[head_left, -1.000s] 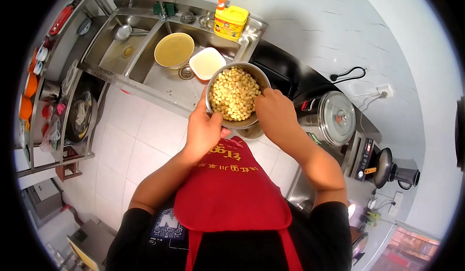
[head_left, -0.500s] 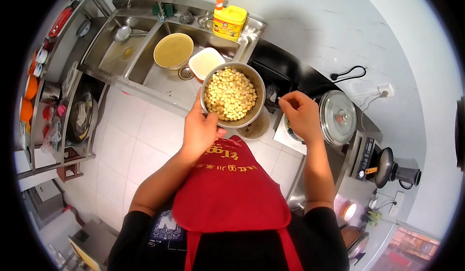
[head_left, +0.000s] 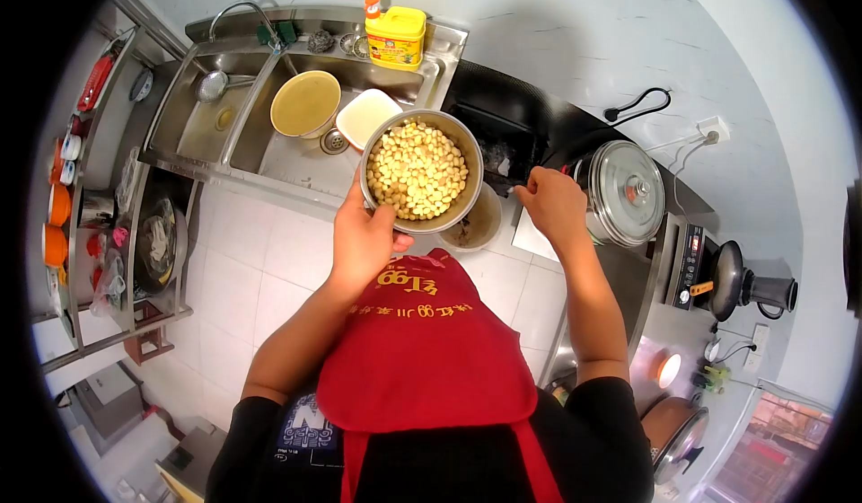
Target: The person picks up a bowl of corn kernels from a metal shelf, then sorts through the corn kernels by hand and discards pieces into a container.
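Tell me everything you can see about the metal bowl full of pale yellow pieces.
The bowl is round and grey, apparently metal, with a plain rim. Its opening faces up, and pale yellow, bean-like pieces cover its bottom. The left hand holds it at the near left edge, thumb over the rim; the right hand is clear of it. It is held in front of the red apron. Its underside and depth are hidden.
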Tool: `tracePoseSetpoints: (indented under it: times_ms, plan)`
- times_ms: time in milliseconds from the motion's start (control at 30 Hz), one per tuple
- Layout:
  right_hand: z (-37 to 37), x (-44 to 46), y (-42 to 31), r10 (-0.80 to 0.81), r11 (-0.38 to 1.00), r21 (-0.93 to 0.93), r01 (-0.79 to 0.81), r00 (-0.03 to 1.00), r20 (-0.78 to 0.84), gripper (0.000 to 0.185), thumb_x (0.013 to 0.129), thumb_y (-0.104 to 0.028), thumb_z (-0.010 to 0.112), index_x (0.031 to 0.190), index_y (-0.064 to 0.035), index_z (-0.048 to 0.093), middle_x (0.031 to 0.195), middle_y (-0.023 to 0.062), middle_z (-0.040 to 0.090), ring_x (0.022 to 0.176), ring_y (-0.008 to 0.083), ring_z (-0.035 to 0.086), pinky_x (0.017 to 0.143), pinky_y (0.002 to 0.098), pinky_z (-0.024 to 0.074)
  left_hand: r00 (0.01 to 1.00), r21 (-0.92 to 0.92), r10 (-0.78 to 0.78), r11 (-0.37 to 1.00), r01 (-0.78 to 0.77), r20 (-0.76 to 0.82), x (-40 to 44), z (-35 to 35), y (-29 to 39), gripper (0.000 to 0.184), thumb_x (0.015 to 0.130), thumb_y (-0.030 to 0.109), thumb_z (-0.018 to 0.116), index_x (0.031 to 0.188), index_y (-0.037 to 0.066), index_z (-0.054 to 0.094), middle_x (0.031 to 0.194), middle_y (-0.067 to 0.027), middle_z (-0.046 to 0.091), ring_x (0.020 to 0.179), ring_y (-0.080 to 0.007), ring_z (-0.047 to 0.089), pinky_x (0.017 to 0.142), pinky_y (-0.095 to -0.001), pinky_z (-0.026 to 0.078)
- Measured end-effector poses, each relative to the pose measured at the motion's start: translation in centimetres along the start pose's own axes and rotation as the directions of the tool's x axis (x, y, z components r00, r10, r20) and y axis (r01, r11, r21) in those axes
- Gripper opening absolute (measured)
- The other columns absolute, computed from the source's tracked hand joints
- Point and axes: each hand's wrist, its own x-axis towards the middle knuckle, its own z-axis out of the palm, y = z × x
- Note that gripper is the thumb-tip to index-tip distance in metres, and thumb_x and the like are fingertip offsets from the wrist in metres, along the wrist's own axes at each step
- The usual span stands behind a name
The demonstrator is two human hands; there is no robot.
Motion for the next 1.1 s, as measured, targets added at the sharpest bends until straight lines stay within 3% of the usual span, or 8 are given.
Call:
tracePoseSetpoints:
  times_ms: [100, 200, 267, 400, 467, 700, 867, 1100]
  plan:
    - [0.0, -0.2, 0.0, 0.024, 0.998, -0.052, -0.020, 0.997, 0.073, 0.017, 0.088, -0.024, 0.071, 0.087, -0.0066, 0.072, 0.083, 0.0135, 0.070, 0.081, 0.0370, 0.067, 0.072, 0.0469, 0.0519, 1.000, 0.021, 0.008, 1.000, -0.008, -0.011, 0.0, 0.1, -0.1, 0.069, 0.094, -0.003, 0.043, 0.160, 0.007, 0.026, 0.105, -0.0178, 0.070, 0.061, -0.0180, 0.070, 0.054, -0.0292, 0.060]
    - [0.0, -0.6, -0.4, -0.102, 0.990, 0.084, 0.110, 0.991, -0.090, 0.019, 0.086, -0.025, 0.075, 0.089, -0.0063, 0.072, 0.085, 0.0122, 0.071, 0.078, 0.0352, 0.068, 0.070, 0.0435, 0.0526, 1.000, 0.013, 0.013, 1.000, -0.013, -0.004, -0.2, 0.3, 0.1, 0.069, 0.094, -0.004, 0.042, 0.161, 0.007, 0.025, 0.106, -0.0180, 0.070, 0.061, -0.0174, 0.069, 0.054, -0.0287, 0.059]
    - [-1.1, -1.3, -3.6, -0.188, 0.845, 0.436, 0.310, 0.935, -0.301, 0.019, 0.089, -0.024, 0.071, 0.090, -0.0057, 0.068, 0.093, 0.0127, 0.070, 0.082, 0.0361, 0.069, 0.069, 0.0458, 0.0539, 1.000, 0.002, 0.011, 1.000, -0.011, -0.001, -0.3, 0.4, 0.0, 0.070, 0.094, -0.004, 0.042, 0.161, 0.007, 0.025, 0.106, -0.0176, 0.070, 0.061, -0.0168, 0.069, 0.054, -0.0284, 0.059]
    - [0.4, -2.1, -8.1, -0.244, 0.846, 0.434, 0.309, 0.949, -0.200, 0.018, 0.089, -0.022, 0.071, 0.095, -0.0059, 0.066, 0.090, 0.0124, 0.069, 0.080, 0.0362, 0.068, 0.067, 0.0456, 0.0535, 1.000, -0.022, 0.028, 0.999, -0.028, 0.005, -0.6, 0.9, -0.2, 0.071, 0.094, -0.005, 0.042, 0.161, 0.008, 0.024, 0.105, -0.0167, 0.069, 0.060, -0.0156, 0.068, 0.052, -0.0278, 0.058]
    - [1.5, -1.7, -9.1, -0.237, 0.922, 0.267, 0.282, 0.953, -0.187, 0.021, 0.085, -0.016, 0.078, 0.097, -0.0058, 0.064, 0.088, 0.0080, 0.072, 0.076, 0.0297, 0.070, 0.066, 0.0387, 0.0543, 0.999, -0.037, 0.033, 0.999, -0.032, 0.018, -0.6, 0.8, -0.5, 0.071, 0.094, -0.005, 0.042, 0.161, 0.008, 0.024, 0.105, -0.0172, 0.069, 0.060, -0.0158, 0.068, 0.052, -0.0279, 0.058]
    - [1.6, -1.4, -9.6, -0.221, 0.890, 0.368, 0.268, 0.961, -0.167, 0.018, 0.086, -0.014, 0.077, 0.098, -0.0079, 0.065, 0.087, 0.0086, 0.070, 0.075, 0.0303, 0.069, 0.067, 0.0399, 0.0540, 0.999, -0.059, 0.036, 0.998, -0.036, 0.012, -0.6, 0.6, -1.2, 0.072, 0.094, -0.004, 0.043, 0.162, 0.006, 0.021, 0.108, -0.0195, 0.069, 0.062, -0.0176, 0.069, 0.054, -0.0288, 0.060]
    - [0.8, -1.9, -11.0, -0.440, 0.713, 0.471, 0.520, 0.854, -0.277, 0.013, 0.088, -0.013, 0.073, 0.101, -0.0081, 0.071, 0.090, 0.0110, 0.065, 0.081, 0.0327, 0.066, 0.072, 0.0410, 0.0535, 0.999, -0.058, 0.033, 0.998, -0.031, 0.029, -1.2, 0.9, -0.8, 0.072, 0.094, -0.003, 0.043, 0.162, 0.005, 0.020, 0.108, -0.0181, 0.069, 0.064, -0.0182, 0.070, 0.056, -0.0293, 0.061]
    - [1.9, -1.6, -12.1, -0.522, 0.776, 0.323, 0.542, 0.839, -0.153, 0.006, 0.089, -0.012, 0.068, 0.089, -0.0060, 0.067, 0.093, 0.0116, 0.063, 0.088, 0.0331, 0.066, 0.072, 0.0446, 0.0528, 0.998, -0.084, 0.025, 0.996, -0.020, 0.066, -1.4, 1.1, -0.8, 0.074, 0.094, -0.004, 0.042, 0.163, 0.008, 0.020, 0.111, -0.0169, 0.069, 0.065, -0.0181, 0.071, 0.057, -0.0291, 0.061]
